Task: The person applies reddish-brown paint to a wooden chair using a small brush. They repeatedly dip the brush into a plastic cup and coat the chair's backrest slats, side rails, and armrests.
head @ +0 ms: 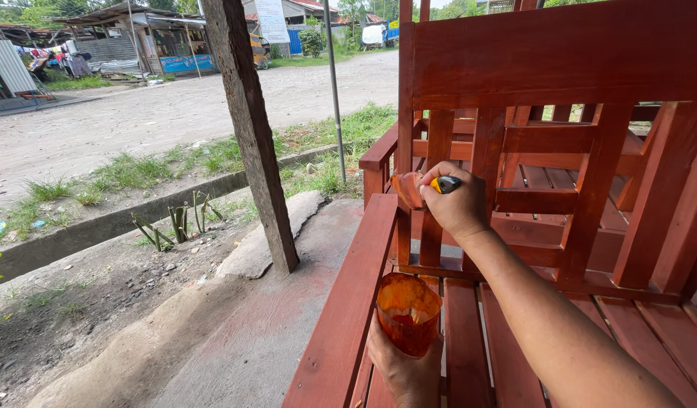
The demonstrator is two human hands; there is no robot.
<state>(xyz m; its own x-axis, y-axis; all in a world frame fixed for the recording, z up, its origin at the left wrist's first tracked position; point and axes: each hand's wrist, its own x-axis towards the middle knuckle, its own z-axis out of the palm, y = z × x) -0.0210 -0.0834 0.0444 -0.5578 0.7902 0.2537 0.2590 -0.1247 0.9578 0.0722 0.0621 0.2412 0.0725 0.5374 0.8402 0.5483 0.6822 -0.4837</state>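
My two hands at a red-stained wooden bench (pixel 590 60) beside a dirt road — one grips a paintbrush, the other a cup.

My right hand (pixel 455 204) is clenched around a paintbrush (pixel 420 187) with a yellow-and-black handle, its stained bristles touching an upright slat of the bench back. My left hand (pixel 405 370) grasps a translucent orange plastic cup (pixel 409 311), smeared inside, held just above the slatted seat. The wood looks glossy and freshly coloured. A rough wooden post (pixel 254 136) stands left of the bench on a stained concrete floor (pixel 273 332). Beyond — across the road, a blue rectangular banner (pixel 186 63) hangs low on a stall front, and a pale upright signboard (pixel 271 19) stands farther back.
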